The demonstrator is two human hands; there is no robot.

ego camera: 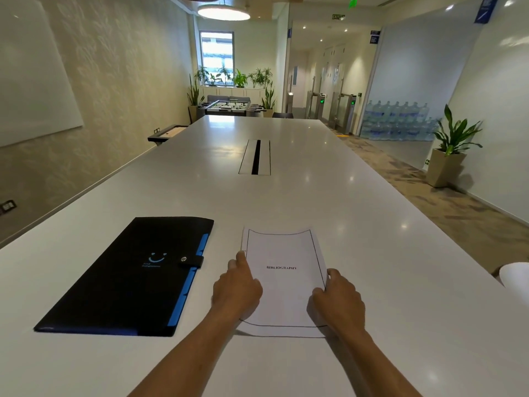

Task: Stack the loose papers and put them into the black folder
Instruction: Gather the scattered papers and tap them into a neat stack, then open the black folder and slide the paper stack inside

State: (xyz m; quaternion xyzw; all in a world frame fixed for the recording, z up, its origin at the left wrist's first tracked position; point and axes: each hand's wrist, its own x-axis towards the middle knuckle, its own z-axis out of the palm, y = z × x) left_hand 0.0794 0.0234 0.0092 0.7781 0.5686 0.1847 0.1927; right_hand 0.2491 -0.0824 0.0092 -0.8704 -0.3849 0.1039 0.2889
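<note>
A stack of white papers (283, 253), its top sheet bordered and headed BIBLIOGRAPHY, lies on the white table (286, 196) in front of me. My left hand (237, 287) grips the stack's left edge, fingers curled over it. My right hand (337, 296) holds the right edge near the lower corner. The black folder (128, 276) lies flat to the left of the papers, closed by a snap strap, with blue tabs showing along its right side. A small gap separates folder and papers.
A cable hatch (254, 157) is set into the table's middle, farther away. A white object (518, 279) shows at the right table edge. The table's left edge runs beside a wall; a potted plant (452, 147) stands on the floor at right.
</note>
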